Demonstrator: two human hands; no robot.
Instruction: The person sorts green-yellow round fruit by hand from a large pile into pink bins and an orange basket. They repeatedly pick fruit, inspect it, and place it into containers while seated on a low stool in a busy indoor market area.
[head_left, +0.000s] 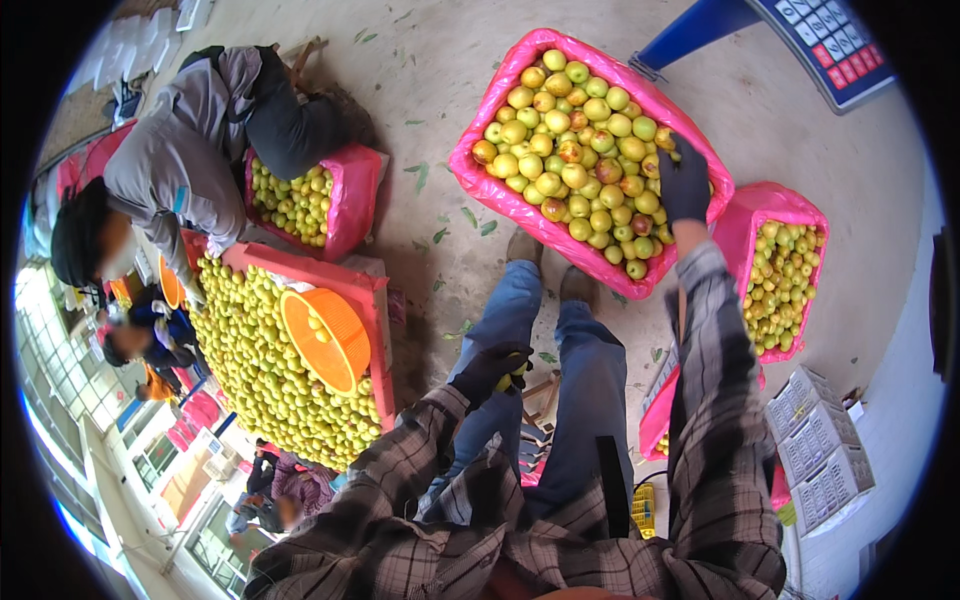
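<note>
My right hand (684, 180), in a dark glove, reaches over the right end of a crate lined with pink plastic (551, 229). Its fingers are around a yellow-green fruit (666, 138) at the edge of the heap. Round green, yellow and brown-blotched fruits (574, 174) fill this crate. My left hand (491, 371), gloved too, is held low over my left thigh, curled around yellow-green fruit (510, 379), partly hidden by the fingers. Left of it, an orange plastic basket (330, 341) with a few fruits inside lies tilted on a large heap of fruit (262, 360).
A red-edged sorting table (382, 330) holds the heap. A co-worker in grey (176, 135) leans over it beside another pink-lined crate (356, 195). More crated fruit (780, 285), stacked grey crates (821, 450) and a blue-framed scale keypad (832, 45) are on the right.
</note>
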